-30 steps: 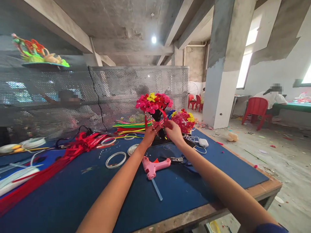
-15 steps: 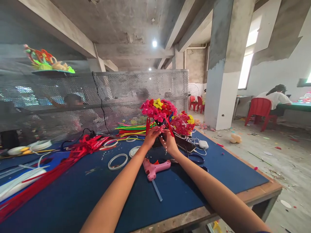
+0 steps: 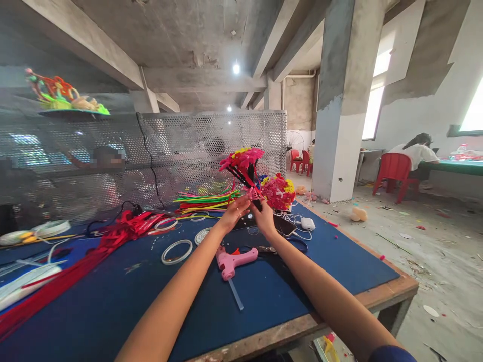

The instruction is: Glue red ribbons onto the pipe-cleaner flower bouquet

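Tilted bouquet, one firm grip

Beyond the pink glue gun (image 3: 236,260) at lower centre, the right hand (image 3: 265,219) clasps the stem of the flower bouquet (image 3: 242,157). The left hand (image 3: 233,212) has its fingers spread alongside. Leaning left, the bouquet might slip and knock the second bouquet (image 3: 278,192) behind.

Work table (image 3: 409,286): wooden frame, top covered by a dark blue mat. On the mat:
- A pink glue gun (image 3: 234,260) lies on its side, with a clear glue stick (image 3: 236,295) projecting from its rear.
- Tape rings (image 3: 176,251) lie to its left.
- A red ribbon bundle (image 3: 94,251) runs along the left side.
- Coloured pipe cleaners (image 3: 204,199) are stacked at the far edge.
- A phone (image 3: 284,227) and a white charger (image 3: 307,223) lie close together.
- A dark item beside the gun is possibly scissors (image 3: 269,249).
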Tool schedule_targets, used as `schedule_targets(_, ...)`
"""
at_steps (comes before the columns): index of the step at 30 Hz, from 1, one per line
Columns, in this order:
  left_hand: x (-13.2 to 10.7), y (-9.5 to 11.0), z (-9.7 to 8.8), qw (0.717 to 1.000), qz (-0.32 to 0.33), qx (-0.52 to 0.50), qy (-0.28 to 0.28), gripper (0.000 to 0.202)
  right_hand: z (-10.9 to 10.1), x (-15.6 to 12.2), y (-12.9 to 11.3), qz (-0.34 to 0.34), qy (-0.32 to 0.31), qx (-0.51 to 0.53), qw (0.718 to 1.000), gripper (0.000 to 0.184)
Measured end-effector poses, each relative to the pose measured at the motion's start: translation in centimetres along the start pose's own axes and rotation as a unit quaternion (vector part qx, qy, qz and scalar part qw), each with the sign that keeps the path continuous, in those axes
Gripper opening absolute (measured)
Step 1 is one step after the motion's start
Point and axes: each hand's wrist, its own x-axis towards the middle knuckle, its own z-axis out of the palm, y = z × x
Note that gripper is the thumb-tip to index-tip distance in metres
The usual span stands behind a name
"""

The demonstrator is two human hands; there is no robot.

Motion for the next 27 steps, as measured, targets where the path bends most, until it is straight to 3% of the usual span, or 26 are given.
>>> schedule_targets(4,0.0,0.0,0.5,1.000,0.002,-0.012,0.003,0.037,-0.1,-0.1,-0.1,-0.014,0.035,-0.041,0.998,0.023)
schedule_targets(13,0.2,-0.5,1.3,0.999,0.042,0.007,0.021,0.037,1.4,-1.0,-0.3,-0.061,0.000,-0.082,0.995,0.020)
schedule_targets(19,0.7,-1.3,0.3,0.996,0.047,0.023,0.075,0.036,1.1,-0.9,0.4,-0.073,-0.017,-0.086,0.993,0.024)
schedule_targets(27,0.8,-1.8,-1.4,0.988,0.031,0.045,0.147,0.035,-0.8,0.8,1.7,-0.107,-0.019,-0.081,0.991,0.021)
